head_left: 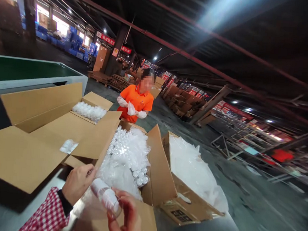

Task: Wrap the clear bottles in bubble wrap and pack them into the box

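Note:
Low in the view, my right hand [127, 213] pinches a small white bottle with a clear end [106, 197] between thumb and fingers; it lies tilted. My left hand [79, 182] is closed beside the bottle's upper end, its fingers curled, and what they grip is hidden. Just beyond both hands stands an open cardboard box [162, 166]. Inside it are several white and clear bottles [140, 176] and a clear plastic bag [117, 169]. Translucent film hangs below my left hand.
On the left, an open carton [9, 150] holds rows of white bottles [89, 111] and a loose wrapped piece [68, 146]. At right, another carton [181, 210] is full of white plastic bags [192, 168]. A co-worker in orange [136, 100] holds a white bag. Behind is a green conveyor [26, 70].

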`<move>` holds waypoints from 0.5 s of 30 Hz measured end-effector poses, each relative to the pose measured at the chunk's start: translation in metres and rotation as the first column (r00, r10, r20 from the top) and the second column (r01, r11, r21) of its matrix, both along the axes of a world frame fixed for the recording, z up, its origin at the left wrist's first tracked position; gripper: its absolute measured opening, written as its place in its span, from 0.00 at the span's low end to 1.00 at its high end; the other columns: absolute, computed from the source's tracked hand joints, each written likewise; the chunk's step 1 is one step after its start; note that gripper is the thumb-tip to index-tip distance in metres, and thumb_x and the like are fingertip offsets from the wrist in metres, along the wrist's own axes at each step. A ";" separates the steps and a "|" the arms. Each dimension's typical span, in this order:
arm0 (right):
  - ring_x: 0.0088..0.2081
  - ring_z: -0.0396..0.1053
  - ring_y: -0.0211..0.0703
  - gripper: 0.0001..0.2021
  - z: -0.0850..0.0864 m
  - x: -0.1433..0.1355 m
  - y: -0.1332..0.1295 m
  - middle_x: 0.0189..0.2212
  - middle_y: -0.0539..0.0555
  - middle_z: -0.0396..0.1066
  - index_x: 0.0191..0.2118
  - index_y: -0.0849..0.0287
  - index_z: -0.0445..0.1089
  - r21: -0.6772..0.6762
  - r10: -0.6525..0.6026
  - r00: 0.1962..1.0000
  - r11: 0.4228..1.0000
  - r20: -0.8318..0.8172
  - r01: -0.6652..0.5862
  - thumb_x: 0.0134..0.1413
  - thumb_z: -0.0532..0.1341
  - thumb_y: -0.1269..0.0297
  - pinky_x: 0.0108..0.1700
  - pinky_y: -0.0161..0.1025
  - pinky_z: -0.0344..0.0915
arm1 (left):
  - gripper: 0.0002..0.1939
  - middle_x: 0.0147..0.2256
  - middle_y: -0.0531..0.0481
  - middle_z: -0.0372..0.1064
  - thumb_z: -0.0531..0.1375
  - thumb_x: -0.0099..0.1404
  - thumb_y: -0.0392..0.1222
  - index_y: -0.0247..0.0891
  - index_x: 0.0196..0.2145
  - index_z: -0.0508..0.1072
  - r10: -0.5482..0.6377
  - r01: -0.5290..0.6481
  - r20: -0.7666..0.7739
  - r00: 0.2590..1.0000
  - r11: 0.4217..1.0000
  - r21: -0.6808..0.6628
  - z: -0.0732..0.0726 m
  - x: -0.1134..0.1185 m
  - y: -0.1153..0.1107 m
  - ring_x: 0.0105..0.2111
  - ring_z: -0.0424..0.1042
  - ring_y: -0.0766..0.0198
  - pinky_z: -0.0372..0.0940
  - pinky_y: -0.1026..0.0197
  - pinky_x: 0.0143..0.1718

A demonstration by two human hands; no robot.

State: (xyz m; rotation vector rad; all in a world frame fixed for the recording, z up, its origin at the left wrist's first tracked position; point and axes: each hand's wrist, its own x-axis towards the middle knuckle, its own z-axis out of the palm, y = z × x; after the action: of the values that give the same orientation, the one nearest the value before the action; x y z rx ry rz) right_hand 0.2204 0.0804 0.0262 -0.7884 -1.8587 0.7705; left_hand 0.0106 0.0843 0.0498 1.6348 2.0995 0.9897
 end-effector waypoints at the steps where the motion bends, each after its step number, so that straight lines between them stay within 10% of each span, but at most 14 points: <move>1: 0.49 0.68 0.56 0.17 0.000 -0.003 0.000 0.47 0.59 0.69 0.49 0.50 0.63 -0.007 -0.023 0.998 1.000 0.060 0.023 0.52 0.60 0.64 0.50 0.52 0.65 | 0.22 0.19 0.54 0.64 0.44 0.68 0.50 0.39 0.21 0.63 -0.019 0.018 0.024 1.000 1.000 0.013 0.003 0.001 -0.002 0.22 0.66 0.65 0.53 0.64 0.27; 7: 0.48 0.68 0.53 0.20 -0.007 -0.020 -0.001 0.49 0.54 0.69 0.55 0.45 0.60 0.145 -0.138 0.964 0.984 0.226 0.106 0.56 0.58 0.64 0.51 0.50 0.65 | 0.21 0.23 0.52 0.69 0.43 0.69 0.47 0.39 0.25 0.68 -0.183 0.173 0.140 0.973 0.982 0.080 0.013 0.015 -0.015 0.25 0.69 0.64 0.58 0.65 0.29; 15: 0.36 0.69 0.48 0.14 0.005 -0.042 0.023 0.36 0.57 0.72 0.48 0.56 0.66 0.018 0.142 0.816 0.983 0.560 -0.183 0.57 0.53 0.69 0.38 0.44 0.68 | 0.19 0.24 0.49 0.72 0.47 0.67 0.45 0.39 0.26 0.73 -0.227 0.207 0.164 0.960 0.969 0.132 0.019 0.017 -0.018 0.27 0.72 0.61 0.63 0.64 0.32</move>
State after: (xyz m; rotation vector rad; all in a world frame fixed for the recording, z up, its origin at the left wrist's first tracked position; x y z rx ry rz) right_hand 0.1788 0.1036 0.0317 -0.8786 -2.4945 0.6087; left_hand 0.0275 0.0667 0.0686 1.7168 1.7345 1.1515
